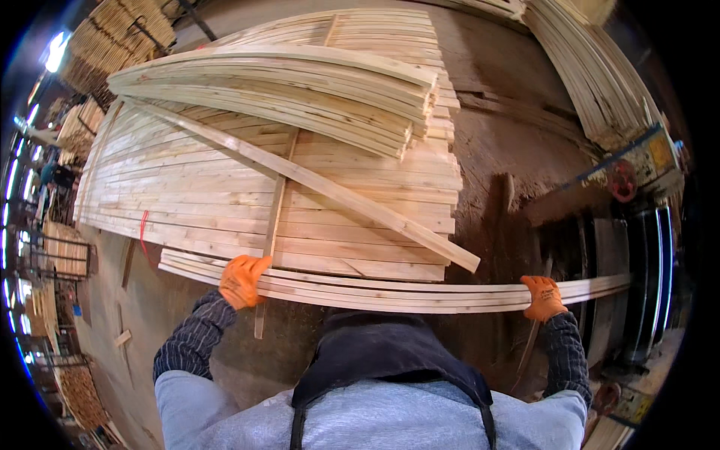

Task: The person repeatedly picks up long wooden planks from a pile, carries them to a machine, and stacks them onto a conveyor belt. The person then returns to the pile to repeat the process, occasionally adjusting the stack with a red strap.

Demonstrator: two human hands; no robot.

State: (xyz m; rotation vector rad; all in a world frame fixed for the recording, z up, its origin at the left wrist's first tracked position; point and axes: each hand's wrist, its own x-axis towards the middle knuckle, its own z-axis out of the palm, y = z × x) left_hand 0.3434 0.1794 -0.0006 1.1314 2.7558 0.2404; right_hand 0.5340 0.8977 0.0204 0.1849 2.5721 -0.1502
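Observation:
Across the front of my body lies a bundle of several long pale wooden strips (390, 295), side by side. My left hand (241, 283), in an orange glove, is closed around the bundle towards its left end. Towards the right end my right hand (544, 298), gloved alike, grips the same strips. Their right tip reaches the dark machine rollers (646, 281). Just beyond the bundle is a wide stack of boards (360, 187). On it rest a heap of loose strips (300, 90) and one board lying diagonally (322, 182). The undersides of both hands are hidden.
At the right stands a machine with a red handwheel (622, 180). Behind it is another long lumber stack (592, 75). More wood piles (116, 45) line the left side. A thin crosspiece (276, 217) sticks out from under the top boards towards me. A red strap (144, 229) hangs at the stack's left.

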